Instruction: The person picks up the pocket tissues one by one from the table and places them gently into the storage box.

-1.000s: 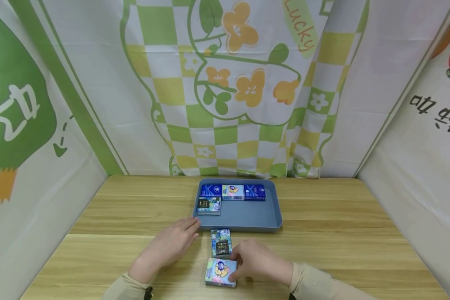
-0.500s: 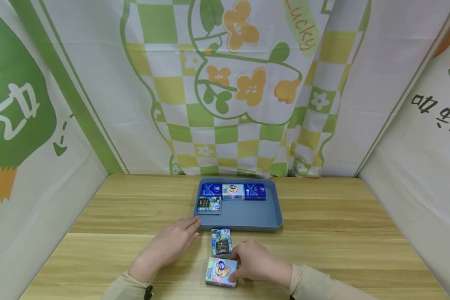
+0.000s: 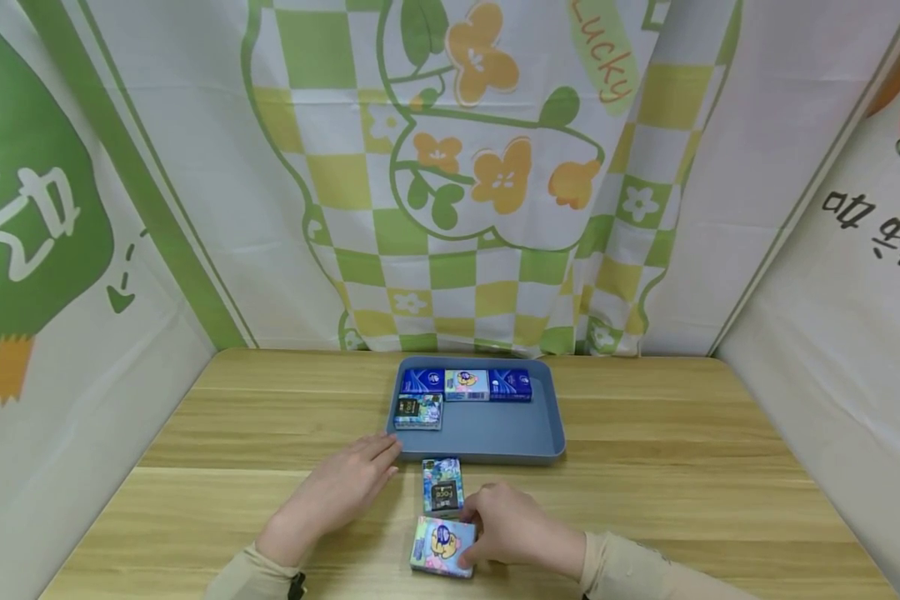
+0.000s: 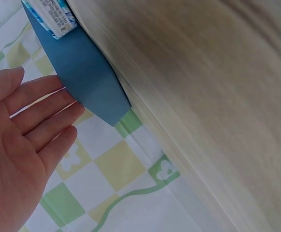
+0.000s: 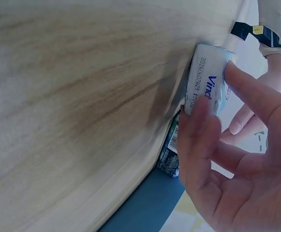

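Note:
My right hand (image 3: 521, 529) pinches the right end of a pale tissue pack (image 3: 438, 546) with a cartoon duck, thumb on its near corner and fingers at its far side. In the right wrist view the thumb lies against the white end of that pack (image 5: 205, 72). Just beyond it, a blue floral tissue pack (image 3: 441, 475) with a black label lies lengthwise on the table. My left hand (image 3: 341, 487) rests with straight fingers against the near left corner of the blue-grey tray (image 3: 487, 457). The left wrist view shows those fingertips (image 4: 75, 108) at the tray wall.
Inside the tray, a dark blue pack (image 3: 423, 382), a duck pack (image 3: 466, 383) and another dark blue pack (image 3: 510, 384) line the back. A floral pack (image 3: 417, 412) lies in front at the left. Bare tray floor (image 3: 495, 425) shows at the right. A curtain (image 3: 457, 292) hangs behind the table.

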Motion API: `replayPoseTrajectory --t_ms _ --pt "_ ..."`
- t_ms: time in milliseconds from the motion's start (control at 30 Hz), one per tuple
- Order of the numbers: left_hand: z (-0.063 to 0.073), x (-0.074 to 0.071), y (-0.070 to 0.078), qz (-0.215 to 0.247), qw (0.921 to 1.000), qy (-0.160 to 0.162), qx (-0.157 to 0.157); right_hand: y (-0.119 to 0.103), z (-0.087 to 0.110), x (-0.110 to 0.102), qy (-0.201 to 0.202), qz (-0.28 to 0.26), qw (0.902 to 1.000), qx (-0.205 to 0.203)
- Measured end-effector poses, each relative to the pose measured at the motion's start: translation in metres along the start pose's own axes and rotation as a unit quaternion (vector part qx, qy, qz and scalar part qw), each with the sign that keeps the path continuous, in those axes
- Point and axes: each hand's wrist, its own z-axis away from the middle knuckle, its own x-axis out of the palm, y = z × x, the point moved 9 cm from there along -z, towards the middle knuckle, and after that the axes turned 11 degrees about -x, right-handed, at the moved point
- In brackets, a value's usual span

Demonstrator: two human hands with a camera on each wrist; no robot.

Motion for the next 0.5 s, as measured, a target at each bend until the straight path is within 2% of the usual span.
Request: replayPoseTrajectory --t_ms 233,500 --pt "0.0003 0.0006 -0.0006 0.001 1.0 -0.003 -0.003 -0.0017 0.0008 -0.0002 0.003 -0.013 0.9999 0.0" --pt "0.0012 0.0022 -0.0011 -0.002 0.9999 -0.008 -0.008 -0.0004 0.0006 0.0015 -0.004 -0.075 0.9972 -0.001"
